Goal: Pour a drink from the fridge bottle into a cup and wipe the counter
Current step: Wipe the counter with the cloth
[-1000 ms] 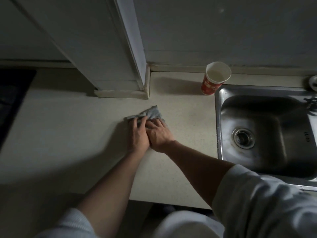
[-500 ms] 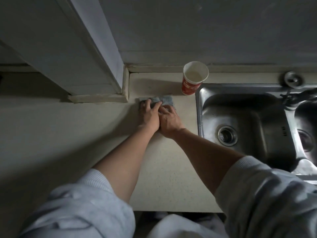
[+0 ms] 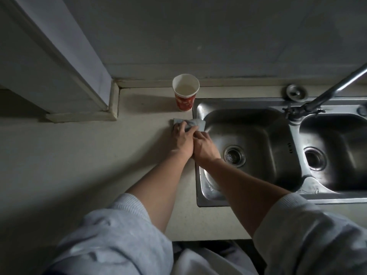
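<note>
The wiping step is in hand; the pour looks done, since the cup (image 3: 185, 94) stands upright near the back edge of the counter (image 3: 99, 155) with pale liquid in it; no bottle shows. The grey cloth (image 3: 195, 123) lies at the counter's right edge, lapping onto the left rim of the sink (image 3: 258, 139), just in front of the cup and apart from it. The left hand (image 3: 181, 141) presses the cloth down with its fingers laid over it; the right hand (image 3: 205, 149) lies against the left, fingertips at the cloth's near edge; whether it grips, I cannot tell. The next stroke should probably stay clear of the cup.
</note>
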